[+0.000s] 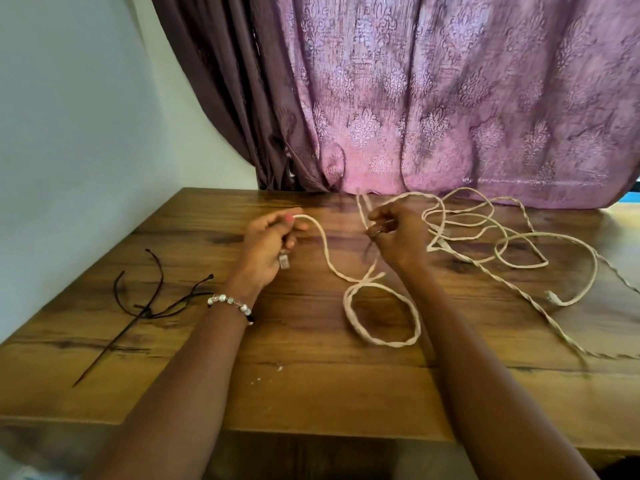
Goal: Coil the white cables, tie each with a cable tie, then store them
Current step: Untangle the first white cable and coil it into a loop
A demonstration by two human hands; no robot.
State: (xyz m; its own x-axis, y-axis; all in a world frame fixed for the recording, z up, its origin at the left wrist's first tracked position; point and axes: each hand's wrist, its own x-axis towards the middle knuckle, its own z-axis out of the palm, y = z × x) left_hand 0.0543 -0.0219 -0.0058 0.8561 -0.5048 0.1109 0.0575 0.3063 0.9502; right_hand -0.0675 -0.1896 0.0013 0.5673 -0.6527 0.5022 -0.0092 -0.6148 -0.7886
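**Both hands on one white cable, the plug label unreadable**

Nearest to you, a loop of the white cable lies on the wooden table. Your left hand grips its plug end; the small plug is too blurred to read. Your right hand pinches the cable further along. Black cable ties lie left. Behind, more white cables are tangled before the curtain, cut off at right.

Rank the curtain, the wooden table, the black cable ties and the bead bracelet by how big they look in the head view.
1. Curtain and wooden table: too alike to rank.
2. Black cable ties.
3. Bead bracelet.
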